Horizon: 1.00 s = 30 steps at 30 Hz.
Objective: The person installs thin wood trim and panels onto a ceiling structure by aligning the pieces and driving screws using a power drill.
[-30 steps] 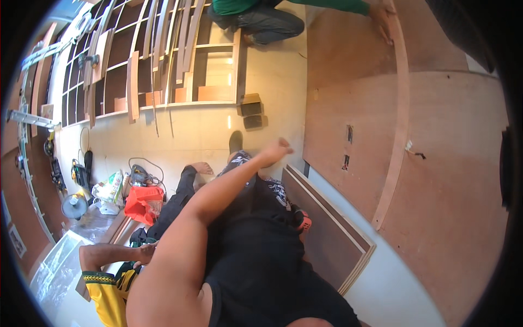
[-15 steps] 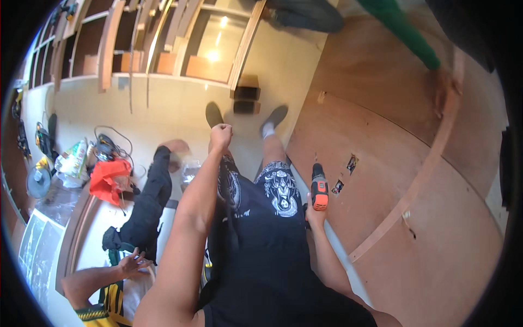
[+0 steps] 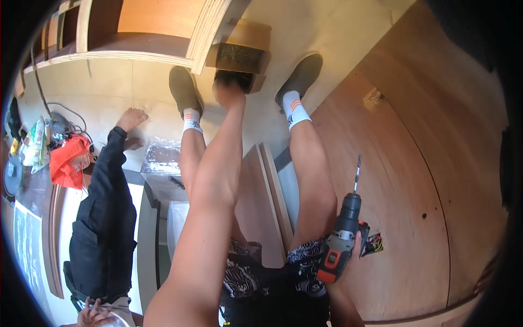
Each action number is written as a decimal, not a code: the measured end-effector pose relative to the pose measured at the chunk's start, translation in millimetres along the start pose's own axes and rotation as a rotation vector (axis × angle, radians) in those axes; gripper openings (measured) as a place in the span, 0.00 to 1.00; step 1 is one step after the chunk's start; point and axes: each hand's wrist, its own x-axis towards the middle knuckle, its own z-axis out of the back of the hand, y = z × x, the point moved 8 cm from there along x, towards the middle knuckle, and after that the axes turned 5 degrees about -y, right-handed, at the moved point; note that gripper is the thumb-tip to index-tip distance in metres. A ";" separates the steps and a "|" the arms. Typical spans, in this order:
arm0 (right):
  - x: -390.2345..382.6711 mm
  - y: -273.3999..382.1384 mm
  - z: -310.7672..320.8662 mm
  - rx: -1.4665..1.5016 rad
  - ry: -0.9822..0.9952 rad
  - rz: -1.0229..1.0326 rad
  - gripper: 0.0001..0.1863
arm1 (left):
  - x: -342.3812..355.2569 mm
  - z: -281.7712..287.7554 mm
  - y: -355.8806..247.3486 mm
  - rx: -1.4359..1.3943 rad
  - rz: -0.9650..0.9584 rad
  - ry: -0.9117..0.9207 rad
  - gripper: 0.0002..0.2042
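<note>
My right hand (image 3: 355,256) grips a cordless drill (image 3: 344,231) in black and orange, its long bit pointing up and away beside my right knee. Stretched down between my feet, my left hand (image 3: 230,94) is at the near one of two small open cardboard boxes (image 3: 258,83) on the floor. Motion smears its fingers, so I cannot make out whether they hold anything. Dark contents show in the far box (image 3: 239,58); what they are is too unclear to tell.
Left of me a person in dark trousers (image 3: 103,218) sits or lies near a plastic-wrapped block (image 3: 162,158). A wooden frame (image 3: 210,35) stands ahead. On the right lies a large wood panel (image 3: 397,180) with a wired cutout (image 3: 373,243). An orange bag (image 3: 70,161) lies far left.
I have bent down, and the floor looks closer. My left hand has gone from a closed fist above my left foot down to the boxes. The drill stays in my right hand.
</note>
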 end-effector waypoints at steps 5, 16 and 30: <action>-16.5 42.0 -4.7 -1.047 -0.012 0.953 0.33 | -9.3 -16.7 -3.2 0.162 0.051 -0.020 0.19; -82.2 82.8 -88.9 -1.016 0.025 1.258 0.40 | -30.6 71.7 7.3 0.048 0.349 0.280 0.20; -240.1 64.6 -167.6 -1.055 0.416 1.431 0.39 | -151.3 154.0 14.1 -0.564 0.765 0.426 0.09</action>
